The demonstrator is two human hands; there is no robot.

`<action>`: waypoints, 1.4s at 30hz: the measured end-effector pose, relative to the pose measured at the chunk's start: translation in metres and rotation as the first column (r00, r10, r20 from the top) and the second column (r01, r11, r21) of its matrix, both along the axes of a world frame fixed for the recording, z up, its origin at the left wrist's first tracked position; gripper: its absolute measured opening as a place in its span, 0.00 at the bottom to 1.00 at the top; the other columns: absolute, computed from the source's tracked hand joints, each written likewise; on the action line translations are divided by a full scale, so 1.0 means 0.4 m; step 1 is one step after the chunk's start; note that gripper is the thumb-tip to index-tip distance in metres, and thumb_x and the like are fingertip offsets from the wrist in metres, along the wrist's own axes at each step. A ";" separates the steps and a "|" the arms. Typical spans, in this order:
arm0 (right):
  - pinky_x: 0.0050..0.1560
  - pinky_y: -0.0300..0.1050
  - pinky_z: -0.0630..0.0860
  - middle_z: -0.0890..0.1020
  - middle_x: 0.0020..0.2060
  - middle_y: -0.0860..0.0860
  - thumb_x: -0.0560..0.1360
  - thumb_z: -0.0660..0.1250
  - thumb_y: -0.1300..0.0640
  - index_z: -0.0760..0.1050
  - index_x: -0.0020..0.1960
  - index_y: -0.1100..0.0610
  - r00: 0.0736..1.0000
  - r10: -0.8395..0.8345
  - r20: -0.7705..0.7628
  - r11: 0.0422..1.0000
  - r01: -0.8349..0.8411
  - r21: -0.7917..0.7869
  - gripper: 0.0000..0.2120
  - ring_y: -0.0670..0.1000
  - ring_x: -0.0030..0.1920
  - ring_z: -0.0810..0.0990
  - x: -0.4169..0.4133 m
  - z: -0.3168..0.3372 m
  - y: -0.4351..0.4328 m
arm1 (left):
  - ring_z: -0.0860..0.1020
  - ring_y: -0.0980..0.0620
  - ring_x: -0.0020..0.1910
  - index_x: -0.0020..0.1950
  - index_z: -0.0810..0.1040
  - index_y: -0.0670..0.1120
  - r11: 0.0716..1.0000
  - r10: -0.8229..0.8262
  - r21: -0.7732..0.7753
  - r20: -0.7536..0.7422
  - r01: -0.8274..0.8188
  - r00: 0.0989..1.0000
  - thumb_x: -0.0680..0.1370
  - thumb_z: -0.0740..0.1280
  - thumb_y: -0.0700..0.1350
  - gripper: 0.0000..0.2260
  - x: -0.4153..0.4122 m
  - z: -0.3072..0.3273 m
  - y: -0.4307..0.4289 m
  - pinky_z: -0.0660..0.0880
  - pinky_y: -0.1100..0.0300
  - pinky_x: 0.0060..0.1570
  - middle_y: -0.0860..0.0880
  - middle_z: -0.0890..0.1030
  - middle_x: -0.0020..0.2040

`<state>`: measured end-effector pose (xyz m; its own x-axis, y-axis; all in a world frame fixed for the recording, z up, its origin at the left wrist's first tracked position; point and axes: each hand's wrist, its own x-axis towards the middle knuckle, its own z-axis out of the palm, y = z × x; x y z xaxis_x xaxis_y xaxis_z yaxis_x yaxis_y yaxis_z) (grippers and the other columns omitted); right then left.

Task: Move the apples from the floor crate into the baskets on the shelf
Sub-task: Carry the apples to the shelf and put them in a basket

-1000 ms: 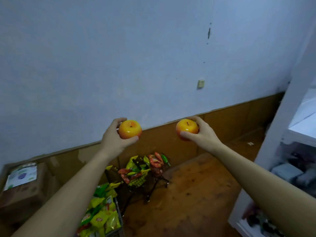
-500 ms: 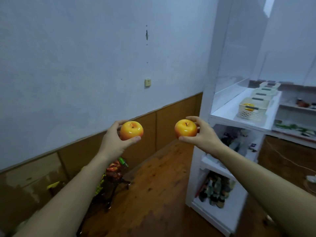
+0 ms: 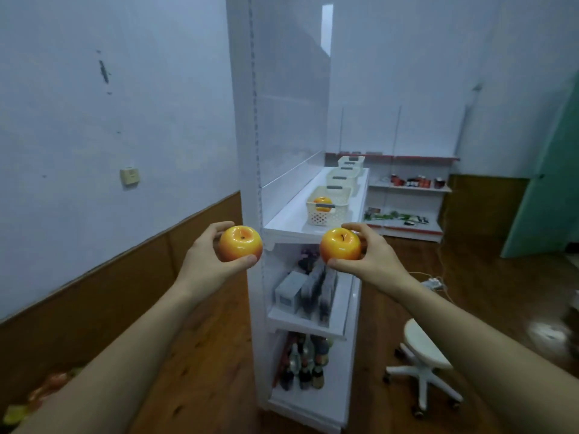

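My left hand (image 3: 203,264) grips a yellow-red apple (image 3: 239,247), held up at chest height left of the white shelf unit (image 3: 285,227). My right hand (image 3: 369,261) grips a second apple (image 3: 340,245) just in front of the shelf's near end. On the upper shelf stands a white lattice basket (image 3: 327,211) with one apple (image 3: 322,202) in it. Two more white baskets, the middle basket (image 3: 343,177) and the far basket (image 3: 351,161), stand behind it in a row. The floor crate is out of view.
A white swivel stool (image 3: 423,355) stands on the wooden floor right of the shelf. Lower shelves hold boxes (image 3: 288,292) and bottles (image 3: 300,364). A second shelf unit (image 3: 407,195) lines the far wall. A green door (image 3: 551,189) is at the right.
My view has swung right, so the shelf with its baskets now sits straight ahead. Both hands still hold their apples at the same height; the snack rack has left the view.
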<state>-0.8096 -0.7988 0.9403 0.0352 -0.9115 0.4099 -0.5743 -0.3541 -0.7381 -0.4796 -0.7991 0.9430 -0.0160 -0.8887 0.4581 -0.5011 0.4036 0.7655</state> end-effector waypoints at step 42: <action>0.53 0.45 0.79 0.74 0.61 0.48 0.63 0.82 0.47 0.68 0.69 0.44 0.945 0.286 -0.158 0.958 -0.275 0.086 0.38 0.51 0.57 0.77 -0.635 0.066 -1.410 | 0.80 0.53 0.57 0.66 0.70 0.63 0.974 -0.034 0.227 0.192 -0.010 0.981 0.62 0.76 0.66 0.35 -0.717 0.013 -1.203 0.82 0.51 0.54 0.59 0.77 0.62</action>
<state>-1.0637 -1.3626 0.9669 0.3561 -0.8783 0.3190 -0.5750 -0.4750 -0.6661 -0.7662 -1.2804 0.9483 -0.0957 -0.9677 0.2330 -0.6449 0.2386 0.7261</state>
